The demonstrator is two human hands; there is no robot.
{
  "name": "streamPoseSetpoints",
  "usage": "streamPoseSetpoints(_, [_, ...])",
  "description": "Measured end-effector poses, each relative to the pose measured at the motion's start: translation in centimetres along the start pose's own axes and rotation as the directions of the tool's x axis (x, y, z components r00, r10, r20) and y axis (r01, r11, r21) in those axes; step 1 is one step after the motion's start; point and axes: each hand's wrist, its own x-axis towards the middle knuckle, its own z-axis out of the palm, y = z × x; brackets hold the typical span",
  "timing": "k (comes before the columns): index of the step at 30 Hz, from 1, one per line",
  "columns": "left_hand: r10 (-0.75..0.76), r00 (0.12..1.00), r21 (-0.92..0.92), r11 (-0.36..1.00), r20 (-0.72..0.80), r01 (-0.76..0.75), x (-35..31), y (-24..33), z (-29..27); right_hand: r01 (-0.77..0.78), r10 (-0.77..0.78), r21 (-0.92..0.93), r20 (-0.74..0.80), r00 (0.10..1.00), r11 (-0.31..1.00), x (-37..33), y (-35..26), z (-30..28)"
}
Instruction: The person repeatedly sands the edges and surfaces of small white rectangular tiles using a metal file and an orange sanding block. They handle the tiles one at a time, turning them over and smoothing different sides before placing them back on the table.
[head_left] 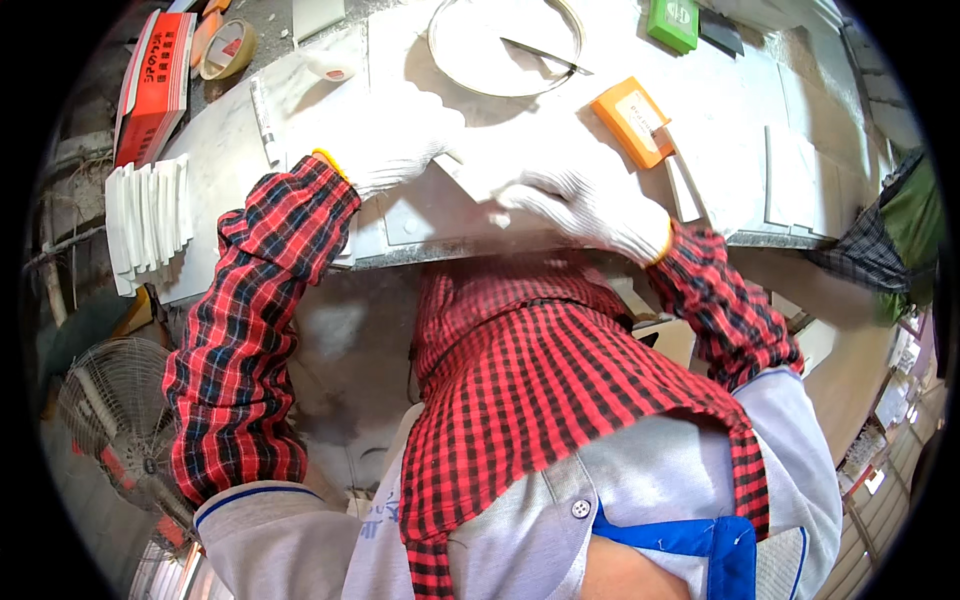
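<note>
My left hand (405, 140), in a white knitted glove with a yellow cuff edge, pinches a thin white flat piece (468, 180) by its left side. At the piece's right edge is my gloved right hand (595, 205), fingers curled and pressed together; what they hold is too small or hidden to make out. Both hands are just over the near edge of the white worktable (400, 215). Red-and-black plaid sleeve covers reach up to both gloves. A faint dusty blur shows below the right fingertips.
A row of white tiles (148, 215) stands at the left, near a red box (155, 85) and a tape roll (228, 50). A marker (265, 122) lies nearby. Farther back are a round ring (432, 50), an orange box (632, 122) and a green box (673, 25). A fan (125, 430) stands lower left.
</note>
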Motion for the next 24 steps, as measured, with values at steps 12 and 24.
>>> streamPoseSetpoints(12, [-0.007, 0.998, 0.035, 0.999, -0.065, 0.010, 0.0, -0.5, 1.1, 0.048, -0.051, -0.079, -0.036, 0.998, 0.996, -0.4, 0.5, 0.0])
streamPoseSetpoints(24, [0.062, 0.997, -0.017, 0.998, -0.046, -0.063, 0.3, -0.7, 0.7, -0.078, 0.082, -0.037, 0.094, 0.992, 0.996, 0.9, -0.5, 0.3])
